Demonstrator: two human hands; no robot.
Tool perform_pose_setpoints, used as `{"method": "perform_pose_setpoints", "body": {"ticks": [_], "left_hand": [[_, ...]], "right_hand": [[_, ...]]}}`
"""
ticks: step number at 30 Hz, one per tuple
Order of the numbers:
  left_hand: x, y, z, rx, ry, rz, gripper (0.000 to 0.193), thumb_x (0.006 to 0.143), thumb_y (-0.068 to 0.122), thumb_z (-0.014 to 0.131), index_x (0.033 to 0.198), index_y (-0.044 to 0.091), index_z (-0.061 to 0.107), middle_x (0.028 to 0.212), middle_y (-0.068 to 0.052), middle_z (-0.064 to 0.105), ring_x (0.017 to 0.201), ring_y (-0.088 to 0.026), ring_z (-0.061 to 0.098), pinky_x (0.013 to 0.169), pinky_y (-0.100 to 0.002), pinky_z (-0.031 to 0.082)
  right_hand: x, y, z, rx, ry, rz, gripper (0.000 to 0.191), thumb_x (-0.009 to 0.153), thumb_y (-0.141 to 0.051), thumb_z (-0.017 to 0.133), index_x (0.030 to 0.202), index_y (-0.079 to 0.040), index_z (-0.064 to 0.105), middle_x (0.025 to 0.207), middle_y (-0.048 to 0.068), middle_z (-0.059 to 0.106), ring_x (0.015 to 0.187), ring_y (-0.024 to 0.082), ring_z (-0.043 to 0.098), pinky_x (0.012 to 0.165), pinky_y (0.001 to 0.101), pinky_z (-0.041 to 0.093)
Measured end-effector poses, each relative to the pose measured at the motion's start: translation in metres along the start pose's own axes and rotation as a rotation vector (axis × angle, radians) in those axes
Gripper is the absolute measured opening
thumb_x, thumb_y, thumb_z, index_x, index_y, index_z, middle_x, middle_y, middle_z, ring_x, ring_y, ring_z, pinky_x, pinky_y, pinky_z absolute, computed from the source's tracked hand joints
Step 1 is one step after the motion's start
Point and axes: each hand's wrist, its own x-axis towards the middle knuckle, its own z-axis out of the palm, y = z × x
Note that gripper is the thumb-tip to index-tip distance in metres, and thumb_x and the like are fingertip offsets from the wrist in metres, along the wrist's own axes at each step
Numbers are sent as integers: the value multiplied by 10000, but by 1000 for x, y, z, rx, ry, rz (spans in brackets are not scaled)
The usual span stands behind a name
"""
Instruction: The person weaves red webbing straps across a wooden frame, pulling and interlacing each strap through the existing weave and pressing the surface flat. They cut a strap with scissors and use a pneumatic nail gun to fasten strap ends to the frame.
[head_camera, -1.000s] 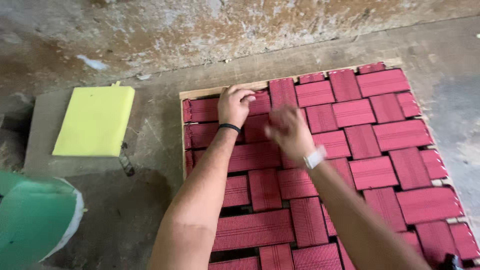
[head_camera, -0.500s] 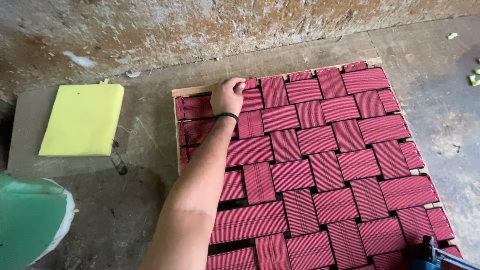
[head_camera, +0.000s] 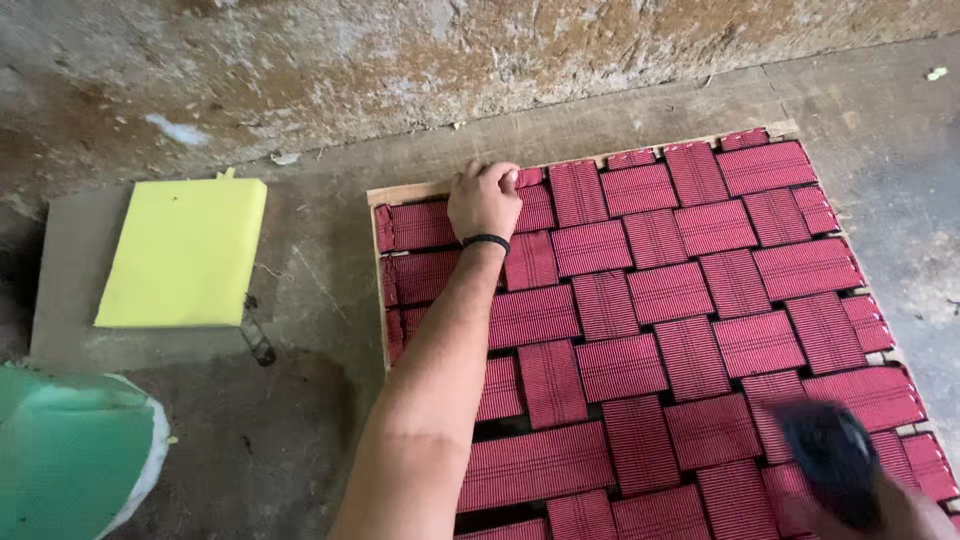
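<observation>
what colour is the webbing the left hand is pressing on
Dark red webbing, ribbed and basket-woven; head view.

The right hand (head_camera: 905, 515) has come back into view at bottom right, holding a blurred dark tool (head_camera: 830, 460).

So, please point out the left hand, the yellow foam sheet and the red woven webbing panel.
left hand (head_camera: 485, 200): head view, back of hand.
yellow foam sheet (head_camera: 185, 252): head view, centre.
red woven webbing panel (head_camera: 690, 320): head view, middle strap.
</observation>
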Motion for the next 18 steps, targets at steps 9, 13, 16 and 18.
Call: {"method": "perform_pose_setpoints", "body": {"ticks": [9,13,16,18], "left_hand": [[0,-3,2,-69,70,3,75,812,351,789,847,287,809,954,-12,620,857,-252,664,690,-437,569],[0,-5,0,-62,59,-2,58,857,312,765,868,291,817,971,-18,616,863,-258,669,698,-449,572],[1,-4,-3,-74,1,-18,74,875,322,754,877,298,823,980,-34,611,852,-268,662,684,-462,566],[1,-4,-5,-71,11,-10,80,876,322,750,872,288,822,986,-38,613,867,-273,660,707,-465,566]], "right_hand": [[34,-334,-112,299,-10,-545,415,892,-323,795,696,31,703,622,119,686,529,213,641,558,379,529],[42,-390,-112,664,-104,-578,210,836,-126,750,719,25,665,624,115,653,492,224,635,464,395,542],[54,-402,-104,657,-108,-573,214,821,-100,754,691,34,650,631,109,644,493,208,623,440,390,524],[63,-405,-102,627,-103,-553,201,824,-79,737,694,44,647,627,121,643,489,220,620,449,388,528]]}}
